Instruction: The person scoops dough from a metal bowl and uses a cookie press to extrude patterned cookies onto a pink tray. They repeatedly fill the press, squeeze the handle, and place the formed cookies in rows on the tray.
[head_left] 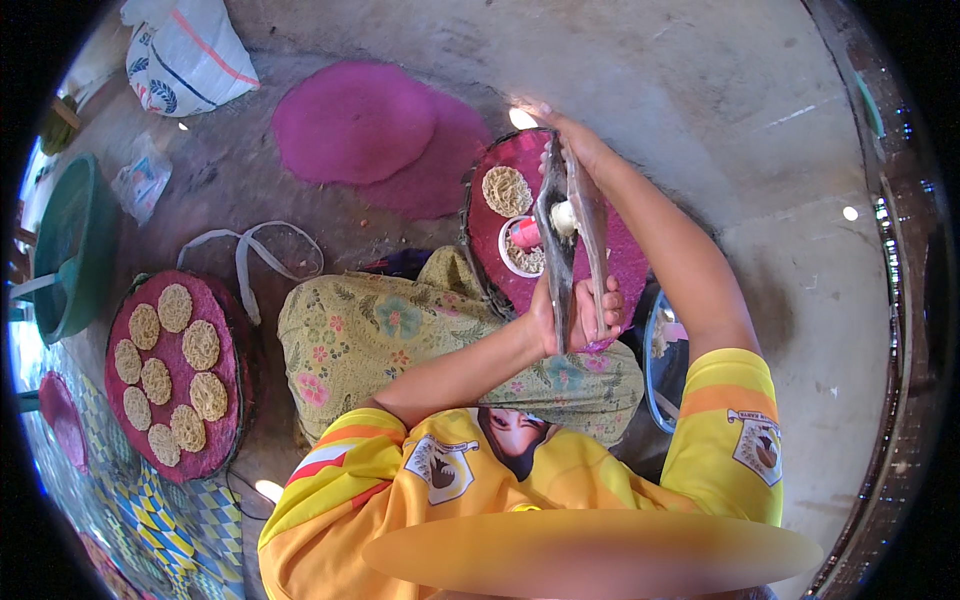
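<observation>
I hold a wooden hand press upright over the lap, its dark left board and lighter right board slightly apart. A lump of pale dough sits between the boards. My left hand is closed around the near end, fingers showing on the right side. At the far end my right hand grips the press, its fingers partly hidden behind the boards. Just left of it is a white bowl with pale noodle strands and a red-and-white cylinder. One round noodle cake lies on the pink-covered round tray.
To the left, another pink-covered round tray holds several noodle cakes. Beyond are stacked pink round cloths and a white sack. A green basin stands far left; a blue-rimmed container is beside my right knee.
</observation>
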